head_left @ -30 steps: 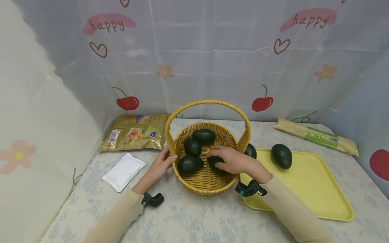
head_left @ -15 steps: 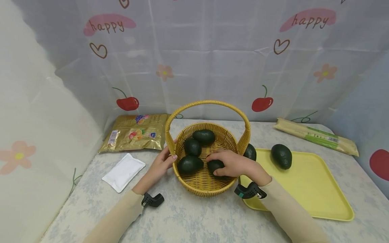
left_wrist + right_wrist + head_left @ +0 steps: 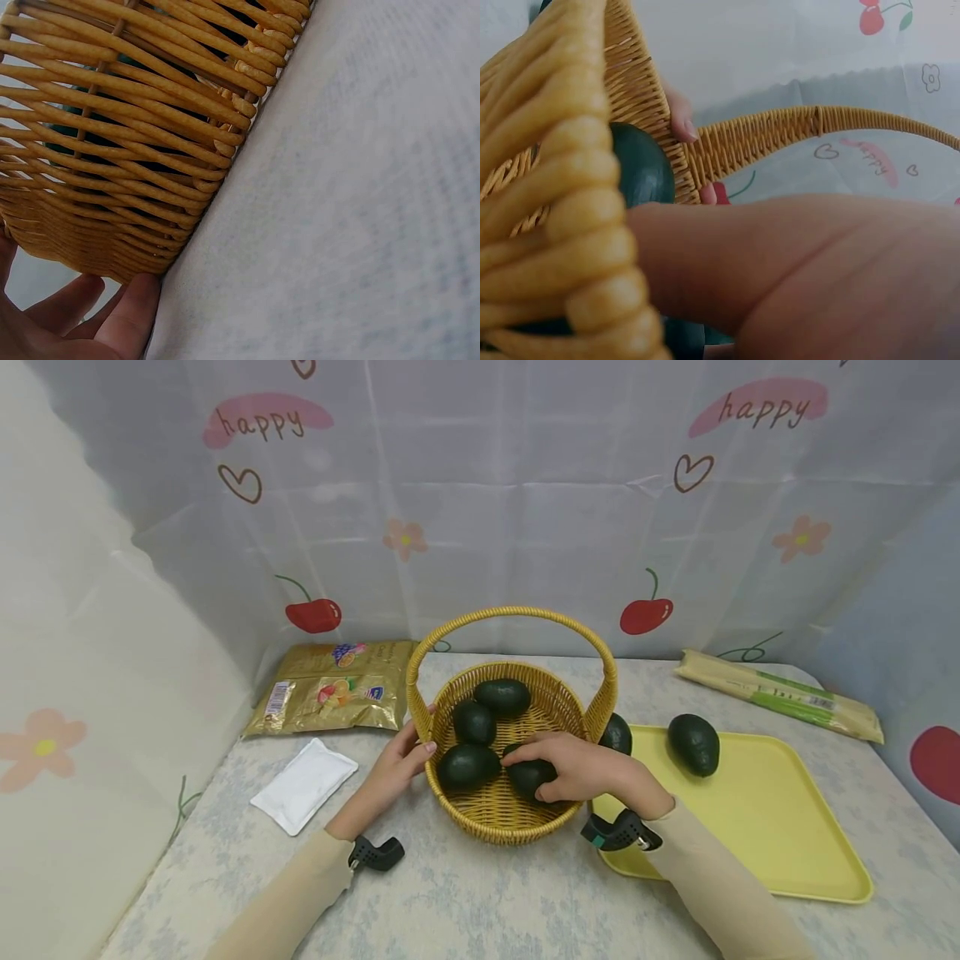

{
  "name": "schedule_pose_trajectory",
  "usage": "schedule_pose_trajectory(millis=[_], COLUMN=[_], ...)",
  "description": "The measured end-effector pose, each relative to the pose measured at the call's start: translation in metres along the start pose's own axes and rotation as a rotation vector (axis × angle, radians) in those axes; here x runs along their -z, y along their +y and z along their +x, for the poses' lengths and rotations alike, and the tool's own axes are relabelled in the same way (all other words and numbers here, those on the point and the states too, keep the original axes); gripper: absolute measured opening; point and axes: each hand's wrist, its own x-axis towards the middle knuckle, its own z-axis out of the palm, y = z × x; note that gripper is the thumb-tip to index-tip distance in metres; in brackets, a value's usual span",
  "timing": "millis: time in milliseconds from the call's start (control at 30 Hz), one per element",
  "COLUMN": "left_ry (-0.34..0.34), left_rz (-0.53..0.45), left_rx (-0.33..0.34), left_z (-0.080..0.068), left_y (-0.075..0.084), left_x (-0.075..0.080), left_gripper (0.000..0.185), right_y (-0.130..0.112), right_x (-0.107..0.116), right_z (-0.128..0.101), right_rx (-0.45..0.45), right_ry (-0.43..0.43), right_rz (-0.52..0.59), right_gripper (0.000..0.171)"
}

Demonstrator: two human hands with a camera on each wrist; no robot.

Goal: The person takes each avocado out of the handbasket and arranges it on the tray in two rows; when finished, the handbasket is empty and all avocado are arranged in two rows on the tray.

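Note:
A yellow wicker basket (image 3: pixel 517 825) with a hoop handle stands mid-table and holds several dark green avocados. My right hand (image 3: pixel 573 767) reaches inside it, its fingers curled round one avocado (image 3: pixel 529 774) beside another avocado (image 3: pixel 467 766). My left hand (image 3: pixel 397 760) holds the basket's left rim, thumb on the weave; the left wrist view shows its fingers (image 3: pixel 124 322) against the basket wall (image 3: pixel 135 150). The right wrist view shows the basket rim (image 3: pixel 562 225) and an avocado (image 3: pixel 641 169) close up.
A yellow tray (image 3: pixel 765 827) lies to the right with an avocado (image 3: pixel 693 744) on it; another avocado (image 3: pixel 617 734) sits at its left edge behind the basket. A gold snack bag (image 3: pixel 333 697), a white packet (image 3: pixel 303 784) and a long noodle pack (image 3: pixel 780 695) lie around. Curtains enclose the table.
My right hand has shifted the gripped avocado slightly left and back inside the basket, toward the front-left avocado. The left hand and basket have stayed put.

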Motion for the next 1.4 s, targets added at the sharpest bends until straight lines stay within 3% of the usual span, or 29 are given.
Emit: schedule_pose_trajectory(millis=[1400], left_ry=[-0.002], left_rz=[0.005], left_rx=[0.007], left_z=[-0.0009], left_y=[0.0003], left_x=[0.0006], left_gripper=[0.063], right_y=[0.0005], right_x=[0.0018], right_z=[-0.0033], right_rx=[0.037], right_ry=[0.054], right_rz=[0.029], right_gripper=[0.048])
